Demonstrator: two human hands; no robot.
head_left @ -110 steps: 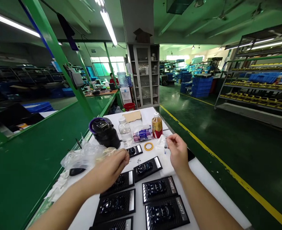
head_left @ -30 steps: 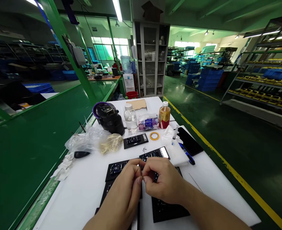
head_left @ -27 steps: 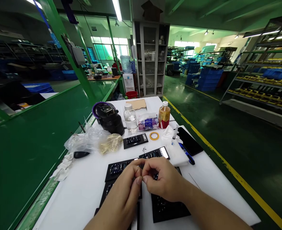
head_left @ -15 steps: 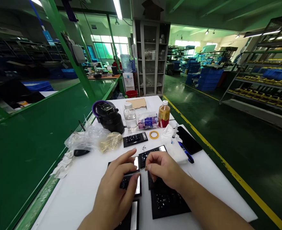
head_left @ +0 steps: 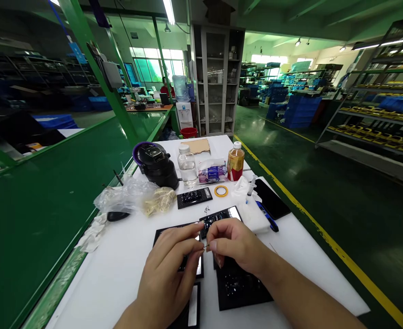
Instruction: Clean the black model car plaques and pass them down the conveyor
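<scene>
Over the dark panels, my left hand (head_left: 170,269) and my right hand (head_left: 237,244) meet fingertip to fingertip. A tiny thin dark strip (head_left: 206,246) spans the small gap between them, with thumb and forefinger of each hand closed on an end; its kind is too small to make out. Beneath my right hand lies a large black panel (head_left: 242,285) with glossy raised shapes. Another glossy black panel (head_left: 218,217) with a silvery end sits just beyond the fingers. My left hand partly covers more black panels, one of them the near panel (head_left: 194,306) with a pale strip.
Farther up the white table (head_left: 119,265) are a patterned black plate (head_left: 194,197), a yellow tape roll (head_left: 221,191), a clear bottle (head_left: 188,170) and a gold-red bottle (head_left: 235,163). A blue cutter (head_left: 267,217), a phone-like black slab (head_left: 272,199) and a syringe (head_left: 251,187) lie right.
My left hand has moved up and right, its fingers closing toward the right fingertips. Now both hands pinch the thin strip; the right hand has barely moved.
</scene>
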